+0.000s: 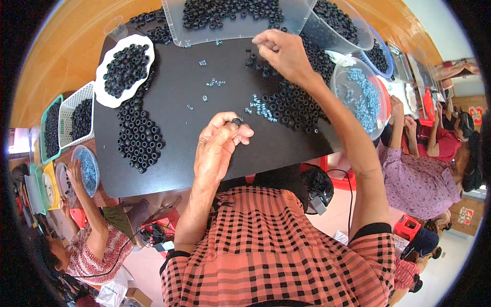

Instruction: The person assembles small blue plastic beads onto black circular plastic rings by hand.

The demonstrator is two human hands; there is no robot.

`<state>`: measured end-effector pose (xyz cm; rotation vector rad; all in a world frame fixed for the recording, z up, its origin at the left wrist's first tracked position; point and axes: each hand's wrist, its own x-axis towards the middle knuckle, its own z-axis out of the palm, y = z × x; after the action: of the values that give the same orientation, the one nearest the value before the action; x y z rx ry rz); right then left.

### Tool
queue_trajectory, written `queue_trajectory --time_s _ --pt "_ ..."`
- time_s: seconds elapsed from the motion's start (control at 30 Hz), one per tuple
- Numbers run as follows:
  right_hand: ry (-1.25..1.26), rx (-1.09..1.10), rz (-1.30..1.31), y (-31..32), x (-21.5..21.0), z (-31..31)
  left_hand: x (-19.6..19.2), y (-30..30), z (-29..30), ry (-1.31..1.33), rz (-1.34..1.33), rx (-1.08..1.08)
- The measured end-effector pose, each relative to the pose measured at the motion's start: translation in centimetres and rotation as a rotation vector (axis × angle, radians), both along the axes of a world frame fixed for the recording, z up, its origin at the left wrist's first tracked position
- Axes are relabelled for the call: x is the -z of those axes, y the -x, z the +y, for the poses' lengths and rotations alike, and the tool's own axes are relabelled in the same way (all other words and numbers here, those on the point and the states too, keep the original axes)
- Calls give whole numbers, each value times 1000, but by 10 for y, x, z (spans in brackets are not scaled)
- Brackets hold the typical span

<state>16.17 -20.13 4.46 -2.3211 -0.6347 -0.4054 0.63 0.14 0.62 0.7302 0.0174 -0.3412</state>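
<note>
Over the near part of the dark table (179, 176), my left hand (212, 148) pinches a small black round piece (236, 122) between thumb and fingers. My right hand (286, 56) is raised farther off, by the near edge of a clear plastic bin (204, 38). Its fingers are curled together, and anything between them is too small or hidden to see. To the right of my left hand lie a little heap of small shiny bluish pieces (262, 108) and a spread of black round pieces with holes (294, 110). A few more shiny pieces (217, 82) are scattered mid-table.
On the left, a white scalloped plate (106, 94) heaped with black pieces stands beside another spread of them (138, 135). A clear tub (379, 123) of bluish pieces is at the right edge. Co-workers sit at left (97, 256) and right (419, 174), beside baskets and bowls.
</note>
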Motion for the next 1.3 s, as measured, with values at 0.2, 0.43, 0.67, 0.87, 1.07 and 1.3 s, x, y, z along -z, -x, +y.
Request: queue_trajectory --time_s 0.2,0.43,0.67,0.87,1.07,1.3 --pt "261 -225 0 -51 8 4 -4 1 -1 14 19 -4" --pt "33 -148 162 -23 -15 21 -2 -1 -3 17 -18 -57" --pt "-532 -326 713 68 -12 30 -3 2 -6 -106 -59 -166" --pt "-717 -436 847 101 -3 33 -7 4 -11 -303 -130 -228" --pt "-597 -418 614 102 2 27 -9 7 -11 -444 -178 -228" --pt "-567 -373 596 107 2 29 -7 6 -12 -435 -163 -221"
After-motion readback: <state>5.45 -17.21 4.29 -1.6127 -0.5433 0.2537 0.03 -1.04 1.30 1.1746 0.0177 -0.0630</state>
